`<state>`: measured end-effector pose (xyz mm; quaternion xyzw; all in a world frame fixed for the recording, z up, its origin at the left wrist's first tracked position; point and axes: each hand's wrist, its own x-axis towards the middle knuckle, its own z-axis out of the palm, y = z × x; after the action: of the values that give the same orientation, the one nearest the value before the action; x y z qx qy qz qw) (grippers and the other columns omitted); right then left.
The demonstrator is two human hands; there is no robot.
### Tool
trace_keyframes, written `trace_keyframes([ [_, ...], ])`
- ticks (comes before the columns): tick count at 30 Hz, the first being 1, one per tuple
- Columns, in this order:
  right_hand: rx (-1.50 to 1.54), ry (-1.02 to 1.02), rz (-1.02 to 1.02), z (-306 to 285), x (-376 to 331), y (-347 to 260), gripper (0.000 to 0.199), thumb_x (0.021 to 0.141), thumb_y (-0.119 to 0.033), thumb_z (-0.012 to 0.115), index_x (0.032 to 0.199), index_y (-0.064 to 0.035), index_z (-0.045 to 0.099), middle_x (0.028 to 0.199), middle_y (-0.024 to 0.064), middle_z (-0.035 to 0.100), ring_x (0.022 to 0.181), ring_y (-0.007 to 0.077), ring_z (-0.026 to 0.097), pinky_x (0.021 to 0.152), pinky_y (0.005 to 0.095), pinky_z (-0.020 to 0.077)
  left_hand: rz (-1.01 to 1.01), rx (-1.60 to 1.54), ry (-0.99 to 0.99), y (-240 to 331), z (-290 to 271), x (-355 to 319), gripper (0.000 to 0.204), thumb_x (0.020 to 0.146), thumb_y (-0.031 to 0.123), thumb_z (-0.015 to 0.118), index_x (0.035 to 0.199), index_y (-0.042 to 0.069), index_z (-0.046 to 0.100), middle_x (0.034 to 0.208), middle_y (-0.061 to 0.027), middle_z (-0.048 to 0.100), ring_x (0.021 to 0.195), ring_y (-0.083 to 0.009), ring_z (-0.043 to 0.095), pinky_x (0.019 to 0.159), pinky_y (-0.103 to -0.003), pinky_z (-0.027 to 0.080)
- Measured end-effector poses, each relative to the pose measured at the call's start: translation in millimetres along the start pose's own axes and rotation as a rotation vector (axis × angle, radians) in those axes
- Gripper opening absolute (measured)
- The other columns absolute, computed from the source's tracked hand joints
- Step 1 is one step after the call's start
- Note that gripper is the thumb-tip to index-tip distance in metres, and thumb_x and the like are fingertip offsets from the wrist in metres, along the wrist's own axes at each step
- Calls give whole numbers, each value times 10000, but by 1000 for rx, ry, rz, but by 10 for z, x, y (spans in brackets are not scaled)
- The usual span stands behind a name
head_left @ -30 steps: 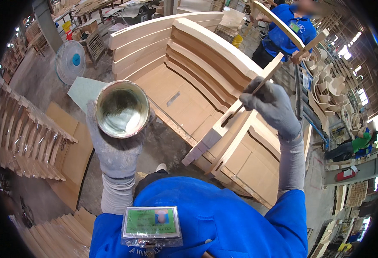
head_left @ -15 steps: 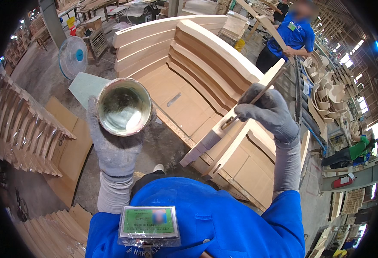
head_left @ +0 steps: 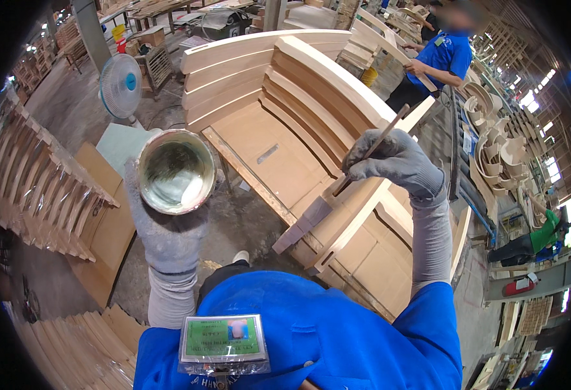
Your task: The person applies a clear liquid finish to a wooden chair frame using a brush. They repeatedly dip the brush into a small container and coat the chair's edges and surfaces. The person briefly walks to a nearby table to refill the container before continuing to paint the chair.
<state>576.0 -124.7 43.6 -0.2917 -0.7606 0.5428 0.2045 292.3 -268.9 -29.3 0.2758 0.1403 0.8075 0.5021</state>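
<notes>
Below your chin, both hands are gloved in grey knit. Your left hand (head_left: 168,240) is wrapped around a round metal can (head_left: 176,171) — shiny rim, pale greenish-white liquid inside — held upright with its mouth facing up at you; your fingers are hidden beneath it. Your right hand (head_left: 393,162) is clamped on a thin wooden stick (head_left: 371,151) whose long axis slants from upper right down to lower left, its lower end dipping into a slot of the curved pale-wood frame (head_left: 337,214); the tip is too small to make out. That frame, smooth and unfinished, lies beside a larger curved plywood furniture shell (head_left: 279,117). Left stands a row of curved wooden parts (head_left: 35,182) — cut off at the rim.
</notes>
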Motion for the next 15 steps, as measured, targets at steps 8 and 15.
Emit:
trace_keyframes([
  [8,-219,115,-53,-231,-90,-32,191,755,-158,736,792,-22,607,702,5,613,669,72,579,634,217,470,34,-60,36,-15,145,-172,531,943,460,368,1336,102,366,1293,-95,453,1163,-259,485,915,-509,461],
  [15,38,-21,-76,-68,24,68,245,783,-207,730,840,-17,587,736,38,616,681,89,598,581,206,487,54,-157,99,11,208,-424,509,931,443,417,1308,101,400,1266,-138,469,1163,-300,473,957,-504,412],
])
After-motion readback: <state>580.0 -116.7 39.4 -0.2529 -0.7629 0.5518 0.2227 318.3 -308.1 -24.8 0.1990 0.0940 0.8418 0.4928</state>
